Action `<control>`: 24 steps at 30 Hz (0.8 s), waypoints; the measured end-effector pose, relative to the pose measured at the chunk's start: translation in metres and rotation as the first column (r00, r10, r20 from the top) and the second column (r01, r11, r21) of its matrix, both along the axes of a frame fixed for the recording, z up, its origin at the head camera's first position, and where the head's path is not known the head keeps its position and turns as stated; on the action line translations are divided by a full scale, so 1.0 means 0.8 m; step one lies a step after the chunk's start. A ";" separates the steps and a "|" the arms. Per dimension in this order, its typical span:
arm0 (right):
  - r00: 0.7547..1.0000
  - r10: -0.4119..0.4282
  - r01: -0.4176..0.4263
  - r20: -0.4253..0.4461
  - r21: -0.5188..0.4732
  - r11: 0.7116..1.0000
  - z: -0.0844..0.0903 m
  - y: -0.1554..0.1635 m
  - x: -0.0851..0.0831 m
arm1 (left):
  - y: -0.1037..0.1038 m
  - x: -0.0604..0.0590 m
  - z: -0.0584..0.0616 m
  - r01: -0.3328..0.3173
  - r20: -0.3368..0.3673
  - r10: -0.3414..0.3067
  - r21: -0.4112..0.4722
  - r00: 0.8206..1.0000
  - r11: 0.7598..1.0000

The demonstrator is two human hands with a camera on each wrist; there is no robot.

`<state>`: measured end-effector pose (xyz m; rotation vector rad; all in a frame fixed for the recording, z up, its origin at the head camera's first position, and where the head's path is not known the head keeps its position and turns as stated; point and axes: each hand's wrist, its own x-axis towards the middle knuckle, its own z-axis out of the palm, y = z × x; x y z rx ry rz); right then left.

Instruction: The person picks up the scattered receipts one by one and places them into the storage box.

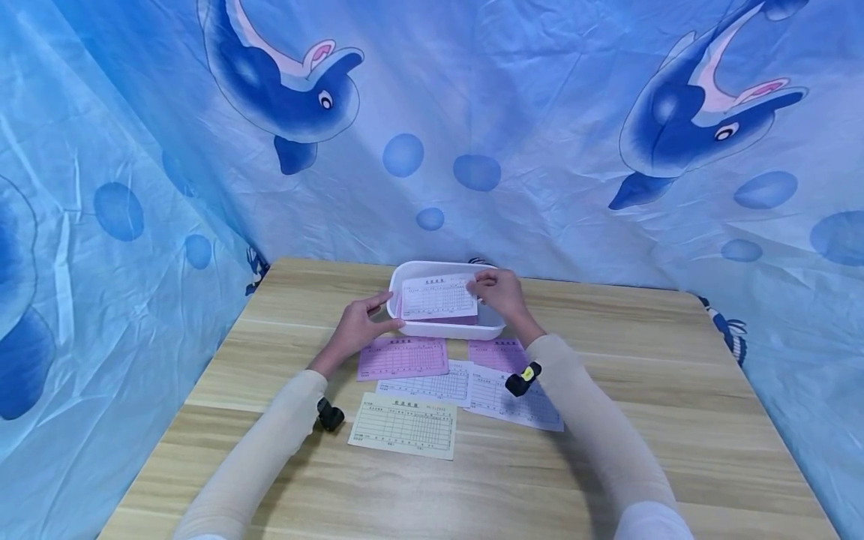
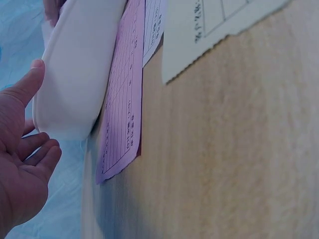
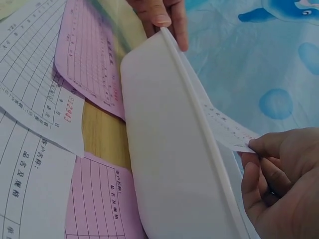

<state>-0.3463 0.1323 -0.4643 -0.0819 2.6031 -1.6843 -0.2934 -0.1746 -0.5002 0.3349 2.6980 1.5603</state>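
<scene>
Pinching a white slip (image 1: 439, 296) over the white tray (image 1: 412, 328) at 12 o'clock, the right hand (image 1: 499, 294) grasps its corner; the left hand (image 1: 356, 328), fingers relaxed, touches the tray's rim. Pink, white and cream forms (image 1: 403, 426) lie at 6 o'clock.

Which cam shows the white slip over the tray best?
Head view: the white slip shows whole, printed side up over the white tray, pinched by the right hand. Right wrist view catches only its corner past the rim. Left wrist view doesn't show it.
</scene>
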 end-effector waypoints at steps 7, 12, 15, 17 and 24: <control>1.000 0.006 -0.005 -0.009 0.111 0.994 0.000 -0.009 -0.002 | 0.001 0.002 0.002 0.001 0.003 -0.001 0.010 1.000 1.000; 1.000 0.022 -0.020 -0.014 0.143 0.990 -0.002 -0.011 -0.003 | 0.002 0.001 0.001 0.005 0.008 -0.005 0.008 1.000 1.000; 1.000 0.026 -0.024 -0.017 0.142 0.990 -0.003 -0.009 -0.005 | 0.002 0.001 0.001 0.004 0.008 -0.004 0.003 1.000 1.000; 0.999 0.025 -0.021 -0.027 0.123 0.992 -0.001 -0.007 -0.006 | 0.002 0.001 0.000 0.006 0.005 -0.006 0.002 1.000 1.000; 0.998 0.029 -0.025 -0.060 0.058 0.998 0.015 0.011 -0.007 | 0.001 0.002 0.002 0.001 0.001 -0.001 -0.007 1.000 1.000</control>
